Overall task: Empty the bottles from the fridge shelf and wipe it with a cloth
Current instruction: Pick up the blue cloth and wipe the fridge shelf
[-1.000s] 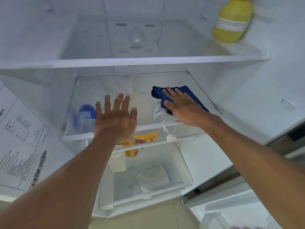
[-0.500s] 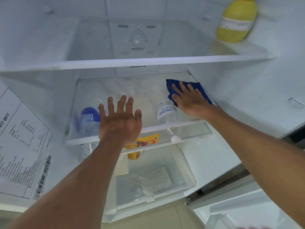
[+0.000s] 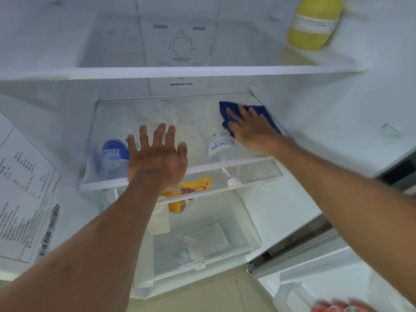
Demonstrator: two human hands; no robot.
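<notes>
The glass fridge shelf [image 3: 247, 165] lies in the middle of the head view. My right hand [image 3: 252, 129] presses flat on a dark blue cloth [image 3: 268, 113] at the shelf's back right corner. My left hand [image 3: 157, 158] hovers open, fingers spread, over the shelf's front edge and holds nothing. Through the glass I see a blue-labelled bottle [image 3: 112, 158] lying at the left and a clear water bottle [image 3: 217, 147] at the right, its white cap under the front rim. A yellow bottle [image 3: 315, 23] stands on the upper shelf [image 3: 202, 72] at the right.
A yellow packet [image 3: 195, 183] and a white container [image 3: 161, 221] sit below the glass shelf. A clear crisper drawer [image 3: 202, 244] is at the bottom. A printed sticker [image 3: 22, 199] covers the left wall. The open door's bin [image 3: 326, 289] is at the lower right.
My right hand has slid the blue cloth from the shelf's front right toward its back right corner. My left hand has stayed open over the front edge.
</notes>
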